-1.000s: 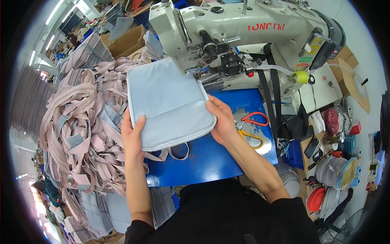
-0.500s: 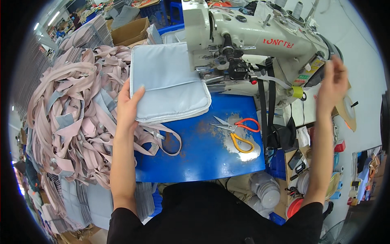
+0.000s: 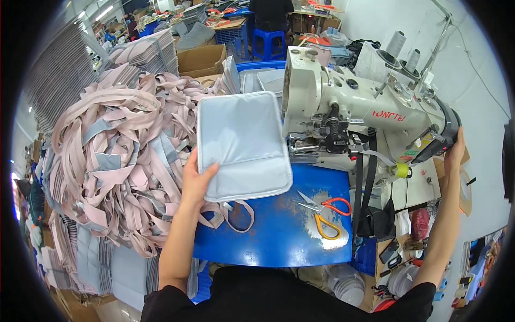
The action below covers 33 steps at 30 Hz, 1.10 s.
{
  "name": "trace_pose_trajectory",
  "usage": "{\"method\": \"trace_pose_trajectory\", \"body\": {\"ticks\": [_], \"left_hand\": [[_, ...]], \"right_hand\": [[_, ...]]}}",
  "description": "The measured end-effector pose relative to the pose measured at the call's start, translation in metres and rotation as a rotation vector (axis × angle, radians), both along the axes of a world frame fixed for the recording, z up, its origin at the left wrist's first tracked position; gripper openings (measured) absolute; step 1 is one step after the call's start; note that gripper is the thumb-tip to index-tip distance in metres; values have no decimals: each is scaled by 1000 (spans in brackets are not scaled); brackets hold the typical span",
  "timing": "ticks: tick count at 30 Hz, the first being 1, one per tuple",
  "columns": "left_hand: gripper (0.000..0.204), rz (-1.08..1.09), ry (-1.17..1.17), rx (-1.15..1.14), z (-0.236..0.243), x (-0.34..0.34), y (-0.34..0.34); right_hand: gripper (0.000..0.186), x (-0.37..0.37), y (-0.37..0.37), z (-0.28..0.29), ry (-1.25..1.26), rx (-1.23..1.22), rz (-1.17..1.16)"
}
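Pinched by its lower left edge, a light grey-blue padded fabric panel [image 3: 244, 131] with pale piped edges and a seam across its lower part is in my left hand [image 3: 197, 180], thumb on top. Its right side reaches beside the needle area of a cream industrial sewing machine [image 3: 365, 104]. On the far right, my right hand [image 3: 456, 149] grips the rim of the machine's dark handwheel [image 3: 451, 124]; some of its fingers are hidden behind the wheel. Thread snips with one red and one yellow handle [image 3: 321, 208] lie partly spread on the blue worktop [image 3: 241, 249].
A big heap of pink and grey zipper-edged strips [image 3: 115, 155] fills the left side, one loop trailing onto the worktop. Below it stand stacked grey panels [image 3: 129, 276]. Thread cones [image 3: 396, 44] rise behind the machine. A cardboard box [image 3: 201, 61] and a blue stool [image 3: 268, 44] are farther back.
My right hand has come from the air beside the machine onto the handwheel. The view has shifted, showing more of the room behind. My left hand still holds the panel, now turned more upright.
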<state>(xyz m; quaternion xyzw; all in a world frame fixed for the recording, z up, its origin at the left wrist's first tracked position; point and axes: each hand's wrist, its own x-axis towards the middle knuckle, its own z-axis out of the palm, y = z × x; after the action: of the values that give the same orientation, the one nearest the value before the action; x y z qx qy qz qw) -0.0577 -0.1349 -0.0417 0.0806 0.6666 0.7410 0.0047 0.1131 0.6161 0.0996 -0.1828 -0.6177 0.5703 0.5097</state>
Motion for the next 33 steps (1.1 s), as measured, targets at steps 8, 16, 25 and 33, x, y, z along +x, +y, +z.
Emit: {"method": "trace_pose_trajectory", "body": {"ticks": [8,16,25,33], "left_hand": [[70,160,72,-202,-41,21,-71],[66,122,21,-97,-41,16,-62],[66,136,12,-103,-36,18,-57],[66,134,5,-158,-36,18,-52]], "right_hand": [[33,62,-256,-144,-537,600,-200],[76,63,-390,-147,-1334,837,601],[89,54,-388,-153,-1097,1191,533],[86,23,-403,-184,-990,253,952]]}}
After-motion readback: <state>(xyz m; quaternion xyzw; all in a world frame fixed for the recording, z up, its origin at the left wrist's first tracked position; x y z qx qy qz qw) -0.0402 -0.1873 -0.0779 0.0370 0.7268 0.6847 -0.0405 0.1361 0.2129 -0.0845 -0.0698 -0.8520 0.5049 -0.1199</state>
